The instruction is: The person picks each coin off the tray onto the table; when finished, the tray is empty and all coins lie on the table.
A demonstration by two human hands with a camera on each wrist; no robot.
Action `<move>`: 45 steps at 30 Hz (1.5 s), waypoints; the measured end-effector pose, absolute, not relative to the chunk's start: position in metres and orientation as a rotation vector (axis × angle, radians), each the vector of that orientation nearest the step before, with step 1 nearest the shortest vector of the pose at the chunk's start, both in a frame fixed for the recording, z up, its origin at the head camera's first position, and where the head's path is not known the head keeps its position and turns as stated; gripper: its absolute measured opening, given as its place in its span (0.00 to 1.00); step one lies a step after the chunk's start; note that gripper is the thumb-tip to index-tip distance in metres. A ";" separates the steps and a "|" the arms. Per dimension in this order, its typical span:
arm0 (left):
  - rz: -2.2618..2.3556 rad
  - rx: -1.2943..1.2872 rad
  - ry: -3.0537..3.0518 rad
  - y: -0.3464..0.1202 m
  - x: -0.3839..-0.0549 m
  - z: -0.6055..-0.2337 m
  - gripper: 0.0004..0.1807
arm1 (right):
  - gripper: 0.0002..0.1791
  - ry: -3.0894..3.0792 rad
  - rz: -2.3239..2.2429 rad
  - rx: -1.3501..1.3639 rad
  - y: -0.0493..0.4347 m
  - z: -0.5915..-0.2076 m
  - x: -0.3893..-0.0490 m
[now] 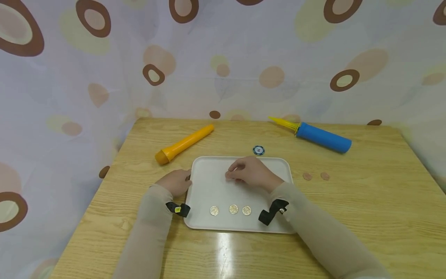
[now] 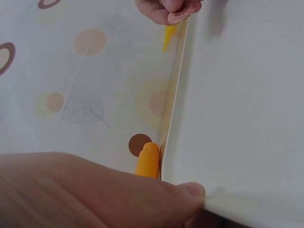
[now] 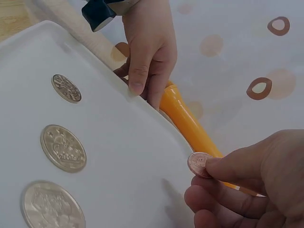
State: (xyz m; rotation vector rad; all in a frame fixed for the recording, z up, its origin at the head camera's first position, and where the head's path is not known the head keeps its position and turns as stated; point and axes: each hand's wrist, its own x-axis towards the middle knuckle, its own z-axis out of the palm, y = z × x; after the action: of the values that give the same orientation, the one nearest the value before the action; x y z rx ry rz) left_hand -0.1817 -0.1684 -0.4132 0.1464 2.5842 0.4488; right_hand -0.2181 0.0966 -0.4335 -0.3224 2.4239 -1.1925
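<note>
Between thumb and fingers, my right hand (image 1: 252, 171) pinches a copper-coloured coin (image 3: 196, 164) above the white tray (image 1: 205, 190). The same coin shows at the top of the left wrist view. My left hand (image 1: 177, 182) grips the tray's left edge, its thumb on top of the rim and its other fingers partly hidden by the tray. Three gold-coloured coins lie in a row along the tray's near side: a left one (image 1: 214, 210), a middle one (image 1: 233, 209) and a right one (image 1: 246, 210).
Two copper-coloured coins, one nearer (image 1: 307, 176) and one farther out (image 1: 325, 176), lie right of the tray. Behind it sits a blue-and-white poker chip (image 1: 258, 150). An orange flashlight-shaped object (image 1: 184, 144) lies back left, a blue hand pump (image 1: 322, 136) back right. Patterned cloth (image 1: 223, 62) hangs behind.
</note>
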 end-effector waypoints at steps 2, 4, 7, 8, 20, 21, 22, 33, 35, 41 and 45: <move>0.455 0.133 2.579 -0.168 -0.181 -0.414 0.26 | 0.11 2.426 -1.200 -0.313 0.101 -0.433 -0.218; 0.459 0.125 2.576 -0.169 -0.181 -0.414 0.26 | 0.12 2.422 -1.208 -0.305 0.106 -0.434 -0.218; 0.466 0.123 2.573 -0.169 -0.182 -0.415 0.26 | 0.13 2.409 -1.220 -0.279 0.113 -0.433 -0.218; 0.470 0.125 2.574 -0.169 -0.182 -0.415 0.26 | 0.13 2.406 -1.226 -0.273 0.115 -0.433 -0.218; 0.483 0.149 2.579 -0.170 -0.183 -0.418 0.26 | 0.15 2.376 -1.262 -0.241 0.144 -0.427 -0.216; 0.482 0.152 2.580 -0.171 -0.183 -0.418 0.25 | 0.15 2.373 -1.266 -0.237 0.148 -0.427 -0.216; 0.482 0.152 2.580 -0.170 -0.183 -0.418 0.25 | 0.15 2.369 -1.275 -0.226 0.151 -0.427 -0.216; 0.477 0.147 2.582 -0.170 -0.184 -0.415 0.24 | 0.24 2.394 -1.249 -0.122 0.195 -0.418 -0.214; 0.476 0.158 2.584 -0.170 -0.184 -0.414 0.23 | 0.26 2.410 -1.240 -0.120 0.201 -0.416 -0.213; 0.468 0.182 2.584 -0.170 -0.184 -0.413 0.18 | 0.28 2.415 -1.249 -0.071 0.213 -0.413 -0.209; 0.467 0.178 2.578 -0.169 -0.184 -0.412 0.19 | 0.29 2.408 -1.270 -0.026 0.220 -0.414 -0.207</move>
State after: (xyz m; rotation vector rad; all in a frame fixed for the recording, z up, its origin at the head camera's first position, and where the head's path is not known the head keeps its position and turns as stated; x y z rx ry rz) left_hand -0.1840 -0.1694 -0.4125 0.1777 2.5784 0.4674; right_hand -0.2074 0.2196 -0.4141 -0.0261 2.4085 -1.2698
